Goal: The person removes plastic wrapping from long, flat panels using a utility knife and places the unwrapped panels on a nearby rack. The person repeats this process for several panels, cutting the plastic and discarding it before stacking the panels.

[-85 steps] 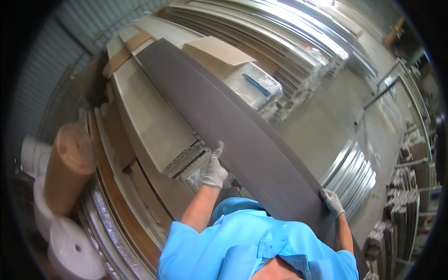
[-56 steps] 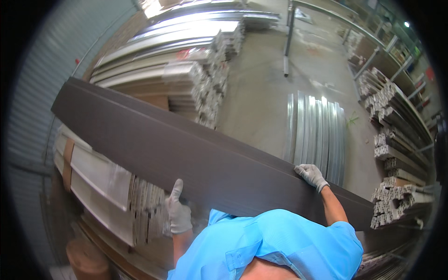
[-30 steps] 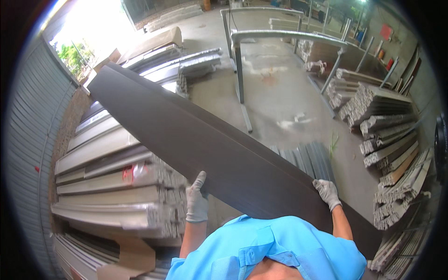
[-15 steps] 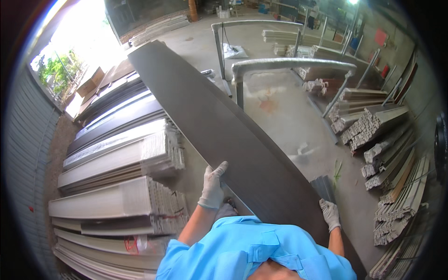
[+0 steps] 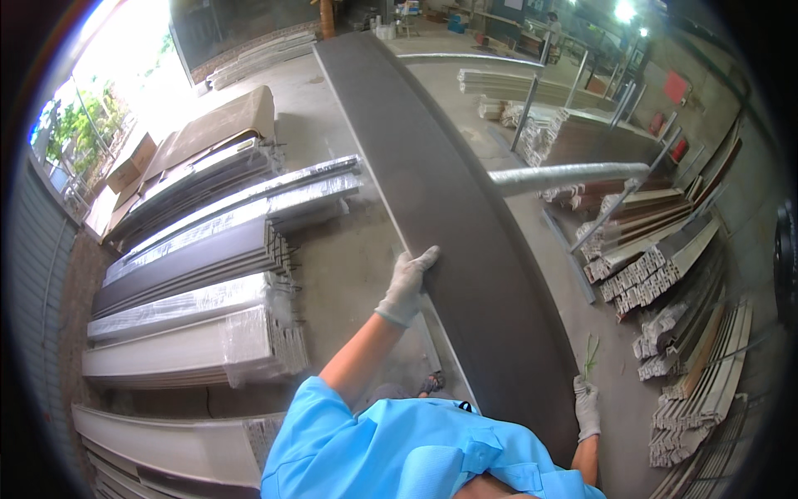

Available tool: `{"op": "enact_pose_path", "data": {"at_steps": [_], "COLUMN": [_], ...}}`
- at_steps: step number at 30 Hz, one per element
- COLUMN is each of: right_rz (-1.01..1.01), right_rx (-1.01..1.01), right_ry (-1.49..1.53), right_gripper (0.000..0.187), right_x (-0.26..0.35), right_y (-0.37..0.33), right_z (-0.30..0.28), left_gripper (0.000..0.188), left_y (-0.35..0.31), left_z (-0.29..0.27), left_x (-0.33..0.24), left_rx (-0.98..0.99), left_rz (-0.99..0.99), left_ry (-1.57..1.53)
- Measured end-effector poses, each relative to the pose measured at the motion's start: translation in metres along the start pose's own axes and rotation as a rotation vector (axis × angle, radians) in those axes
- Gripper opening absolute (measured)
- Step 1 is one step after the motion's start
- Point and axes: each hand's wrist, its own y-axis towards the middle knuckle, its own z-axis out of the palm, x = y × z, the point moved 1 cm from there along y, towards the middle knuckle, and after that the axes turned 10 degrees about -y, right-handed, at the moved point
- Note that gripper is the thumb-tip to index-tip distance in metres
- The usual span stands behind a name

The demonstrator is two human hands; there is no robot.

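A long dark grey-brown panel point(image 5: 457, 208) stretches away from my body, its far end reaching toward the back of the room. In a pale work glove, my left hand point(image 5: 406, 287) grips the panel's left edge, thumb on the top face and the other fingers hidden beneath. My right hand point(image 5: 587, 407), gloved too, is closed on the right edge nearer my body. The panel's near end passes beside my blue shirt, and its wide face is turned up.
Stacks of wrapped pale panels point(image 5: 191, 345) lie along the left. Bundles of long profiles point(image 5: 665, 266) fill racks on the right, with metal posts point(image 5: 525, 116). A foil-wrapped crossbar point(image 5: 573, 176) runs behind the panel. Far back, a person point(image 5: 553, 29) stands.
The panel's far end has swung to the right and now points more straight ahead. Both hands keep hold of its edges. My view has shifted over the floor and stacks.
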Motion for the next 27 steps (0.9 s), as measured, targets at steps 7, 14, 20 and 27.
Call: {"op": "enact_pose_path", "data": {"at_steps": [7,14,20,27], "right_rz": [-0.055,-0.149,-0.191,-0.193], "right_rx": [-0.114,-0.163,-0.165,-0.166], "right_ry": [0.23,0.156,0.018,-0.015], "right_gripper": [0.08,0.068,0.063,0.067], "right_x": [0.117,0.317,0.461,0.534], "right_y": [0.132,0.25,0.348,0.455], "right_z": [-0.025,-0.029,0.005,0.048], "left_gripper": [0.065,0.036,0.03,0.025], "left_y": [0.128,0.374,0.53,0.662], "left_z": [0.056,0.055,0.048,0.028], "left_x": [0.003,-0.085,-0.152,-0.18], "left_rx": [0.061,0.294,0.105,0.126], "left_rz": [-0.108,-0.145,-0.266,-0.297], "left_ry": [-0.036,0.032,-0.036,-0.097]}}
